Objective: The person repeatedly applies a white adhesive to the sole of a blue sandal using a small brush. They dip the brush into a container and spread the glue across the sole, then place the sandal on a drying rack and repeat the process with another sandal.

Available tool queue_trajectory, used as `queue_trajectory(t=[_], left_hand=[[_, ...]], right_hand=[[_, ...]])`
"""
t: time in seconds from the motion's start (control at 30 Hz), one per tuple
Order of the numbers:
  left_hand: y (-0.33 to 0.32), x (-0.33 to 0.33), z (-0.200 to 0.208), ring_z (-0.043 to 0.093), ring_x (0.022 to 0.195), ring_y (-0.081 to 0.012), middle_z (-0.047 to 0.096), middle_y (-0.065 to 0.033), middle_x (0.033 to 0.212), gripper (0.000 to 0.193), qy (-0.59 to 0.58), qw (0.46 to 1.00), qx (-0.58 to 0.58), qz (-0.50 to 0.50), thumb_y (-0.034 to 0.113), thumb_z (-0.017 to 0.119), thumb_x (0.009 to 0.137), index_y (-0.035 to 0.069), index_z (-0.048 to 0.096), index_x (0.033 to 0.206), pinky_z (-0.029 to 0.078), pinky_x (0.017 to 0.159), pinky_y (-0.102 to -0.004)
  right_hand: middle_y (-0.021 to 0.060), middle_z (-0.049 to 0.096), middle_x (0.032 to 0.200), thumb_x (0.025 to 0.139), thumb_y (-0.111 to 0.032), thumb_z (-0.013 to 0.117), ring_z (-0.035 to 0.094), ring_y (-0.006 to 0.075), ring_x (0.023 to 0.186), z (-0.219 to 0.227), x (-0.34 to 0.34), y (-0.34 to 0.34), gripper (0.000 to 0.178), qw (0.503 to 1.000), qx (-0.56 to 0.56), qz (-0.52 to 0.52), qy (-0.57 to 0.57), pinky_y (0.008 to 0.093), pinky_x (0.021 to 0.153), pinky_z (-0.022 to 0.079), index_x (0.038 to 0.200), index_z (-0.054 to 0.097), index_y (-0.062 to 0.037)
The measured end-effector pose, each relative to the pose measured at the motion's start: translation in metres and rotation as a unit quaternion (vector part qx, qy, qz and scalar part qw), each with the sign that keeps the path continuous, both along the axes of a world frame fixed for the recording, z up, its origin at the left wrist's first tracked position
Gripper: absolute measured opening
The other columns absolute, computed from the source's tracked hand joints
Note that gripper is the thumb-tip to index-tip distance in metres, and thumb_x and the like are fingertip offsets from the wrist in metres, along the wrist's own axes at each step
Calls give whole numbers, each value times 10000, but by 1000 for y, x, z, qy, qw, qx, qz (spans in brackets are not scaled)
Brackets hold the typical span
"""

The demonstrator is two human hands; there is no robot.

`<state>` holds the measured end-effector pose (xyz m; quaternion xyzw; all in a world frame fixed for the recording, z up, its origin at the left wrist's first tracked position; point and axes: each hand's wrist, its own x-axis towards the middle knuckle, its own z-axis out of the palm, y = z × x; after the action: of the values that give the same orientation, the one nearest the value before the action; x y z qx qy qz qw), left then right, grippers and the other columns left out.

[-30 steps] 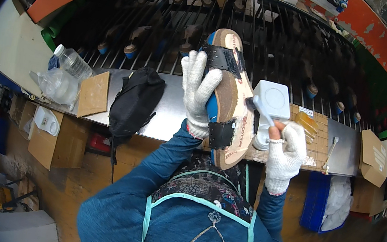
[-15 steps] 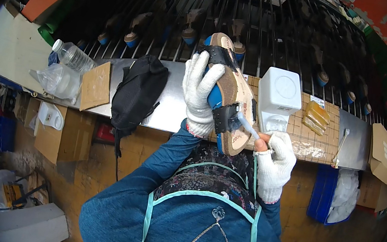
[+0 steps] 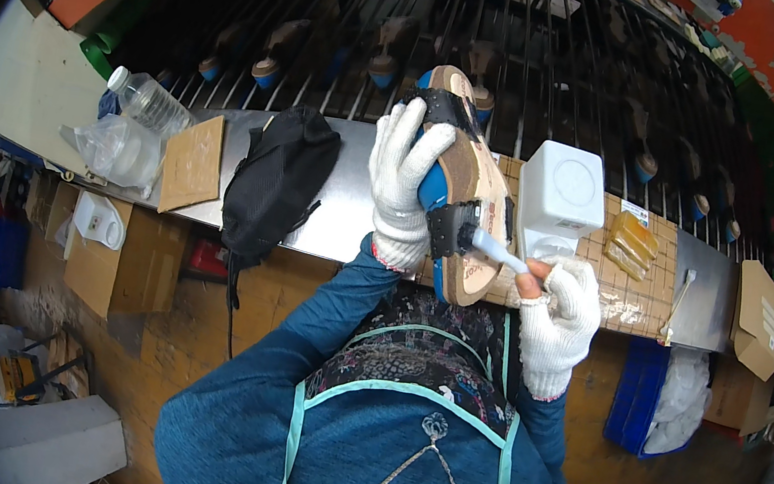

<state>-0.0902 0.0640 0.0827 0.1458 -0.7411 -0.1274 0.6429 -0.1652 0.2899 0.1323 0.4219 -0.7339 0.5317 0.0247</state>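
A sandal (image 3: 463,178) with a pale footbed, brown edge, black straps and a blue last showing inside hangs upright over the bench edge. My left hand (image 3: 406,169), in a white knit glove, is closed around its left side. In my gloved right hand (image 3: 558,315), with bare thumb and fingertip showing, is a small white brush (image 3: 506,255), pinched by its handle. The brush head touches the lower black strap near its buckle. A white plastic container (image 3: 562,191) stands just right of the sandal on a cardboard sheet (image 3: 623,298).
Yellowish blocks (image 3: 632,244) lie right of the container. On the left are a black bag (image 3: 277,179), a brown board (image 3: 193,165) and a clear bottle (image 3: 148,103). Beyond the bench runs a rack of metal rods (image 3: 334,61) carrying several more shoes. A blue crate (image 3: 638,398) stands below right.
My right hand and the brush have shifted slightly right, with the brush handle now tilted flatter. The left hand keeps its hold on the sandal.
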Motion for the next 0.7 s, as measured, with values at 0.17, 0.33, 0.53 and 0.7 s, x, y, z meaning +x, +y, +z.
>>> queue_trajectory(t=[0.17, 0.33, 0.53, 0.7], left_hand=[[0, -2, -3, 565, 1268, -396, 592, -170, 1378, 448, 9, 1000, 18, -3, 123, 736, 791, 175, 678, 1233, 396, 1106, -528], [4, -6, -2, 548, 1296, -388, 585, -151, 1397, 469, 18, 999, 28, -13, 147, 756, 789, 185, 669, 1248, 385, 1116, -526], [5, -3, -3, 572, 1268, -383, 591, -163, 1386, 493, 46, 997, 42, -52, 129, 769, 773, 161, 664, 1254, 432, 1081, -485], [14, -4, 0, 578, 1274, -328, 580, -166, 1388, 529, 90, 978, 114, -147, 90, 784, 768, 121, 655, 1280, 460, 1083, -396]], right_hand=[[96, 670, 876, 787, -101, 807, 612, 238, 829, 1, 9, 19, 171, 994, 6, 42, -100, 337, 761, 470, 930, 758, -22], [103, 665, 860, 785, -111, 811, 606, 235, 797, 7, 17, 17, 171, 999, 13, -17, -31, 333, 760, 458, 915, 753, -17], [81, 696, 901, 710, -118, 859, 614, 259, 872, 13, 26, 18, 231, 983, 10, -71, 172, 366, 820, 452, 915, 765, -69], [62, 704, 892, 683, -113, 874, 618, 266, 885, 12, 27, 27, 262, 985, -63, -12, 162, 384, 822, 453, 920, 764, -92]])
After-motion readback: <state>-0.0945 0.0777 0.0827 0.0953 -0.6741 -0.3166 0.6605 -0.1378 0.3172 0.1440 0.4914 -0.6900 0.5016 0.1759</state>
